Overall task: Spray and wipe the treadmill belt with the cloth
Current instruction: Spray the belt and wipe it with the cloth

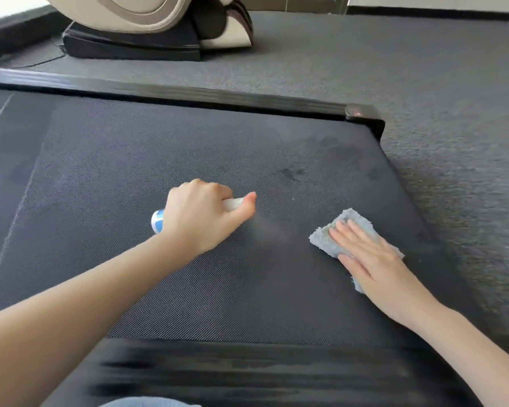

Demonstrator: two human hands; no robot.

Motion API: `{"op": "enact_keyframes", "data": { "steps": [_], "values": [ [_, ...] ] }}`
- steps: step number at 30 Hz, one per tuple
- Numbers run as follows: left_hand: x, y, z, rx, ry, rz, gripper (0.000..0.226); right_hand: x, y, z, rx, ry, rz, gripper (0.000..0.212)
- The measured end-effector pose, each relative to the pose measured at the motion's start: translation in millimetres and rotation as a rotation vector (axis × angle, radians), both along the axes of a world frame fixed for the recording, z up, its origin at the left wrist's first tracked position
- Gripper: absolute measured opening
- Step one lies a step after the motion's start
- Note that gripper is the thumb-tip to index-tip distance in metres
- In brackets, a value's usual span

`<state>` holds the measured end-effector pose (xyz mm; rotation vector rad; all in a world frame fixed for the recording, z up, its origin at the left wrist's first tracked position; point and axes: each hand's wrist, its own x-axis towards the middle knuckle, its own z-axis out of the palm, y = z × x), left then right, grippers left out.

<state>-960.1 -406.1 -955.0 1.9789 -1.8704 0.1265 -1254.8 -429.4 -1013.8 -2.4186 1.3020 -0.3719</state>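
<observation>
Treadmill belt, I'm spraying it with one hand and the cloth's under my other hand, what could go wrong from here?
1. The spray bottle in the left hand points toward the cloth and the right hand. The mist may land on that hand rather than the belt.
2. Dark damp patches near the far corner look unwiped and could stay slippery.

Dark woven treadmill belt (188, 274), damp patches (335, 151) towards its far right corner, pale blue cloth (323, 239) flat on its right side, grey carpet floor (423, 69) around it, massage chair (135, 42) standing beyond
</observation>
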Motion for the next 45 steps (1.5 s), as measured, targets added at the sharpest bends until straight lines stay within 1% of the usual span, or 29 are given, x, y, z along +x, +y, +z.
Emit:
{"op": "enact_keyframes", "data": {
  "steps": [2, 6, 12, 17, 19, 22, 24, 26, 29, 32, 36, 41, 45],
  "values": [
    [0, -17, 7, 0.003, 0.028, 0.034, 0.074, 1, 0, 2, 0.015, 0.009, -0.002, 0.048],
    [-4, -48, 17, 0.006, 0.019, 0.087, 0.072, 4, 1, 4, 0.032, 0.01, -0.009, 0.048],
    [-14, -64, 2, -0.077, 0.004, 0.077, 0.07, 13, -12, -1, -0.013, 0.025, 0.0, 0.049],
    [-13, -84, 3, 0.033, -0.003, 0.085, 0.07, 16, -18, -2, -0.04, 0.047, 0.01, 0.05],
    [-15, -93, 5, 0.043, -0.028, 0.099, 0.068, 16, -18, -2, -0.057, 0.053, 0.013, 0.046],
    [-21, -112, 7, -0.024, -0.085, 0.105, 0.072, 16, -19, -5, -0.073, 0.04, 0.012, 0.053],
    [-25, -125, 9, -0.07, -0.067, 0.109, 0.066, 16, -18, -6, -0.093, 0.037, 0.014, 0.055],
    [-29, -142, 10, -0.064, -0.035, 0.114, 0.064, 15, -19, -8, -0.115, 0.025, 0.013, 0.053],
    [-28, -166, 11, -0.024, 0.001, 0.155, 0.063, 17, -18, -13, -0.163, -0.009, 0.017, 0.051],
    [-35, -193, 14, 0.028, -0.024, 0.157, 0.063, 16, -24, -20, -0.285, -0.004, 0.01, 0.053],
    [-42, -219, 14, -0.036, -0.021, 0.158, 0.062, 16, -31, -29, -0.405, -0.075, 0.014, 0.048],
    [-40, -250, 11, -0.049, 0.005, 0.195, 0.061, 17, -40, -39, -0.487, -0.001, 0.0, 0.045],
    [-41, -272, 6, -0.015, -0.058, 0.197, 0.064, 19, -47, -45, -0.579, 0.031, 0.018, 0.044]
  ]
}}
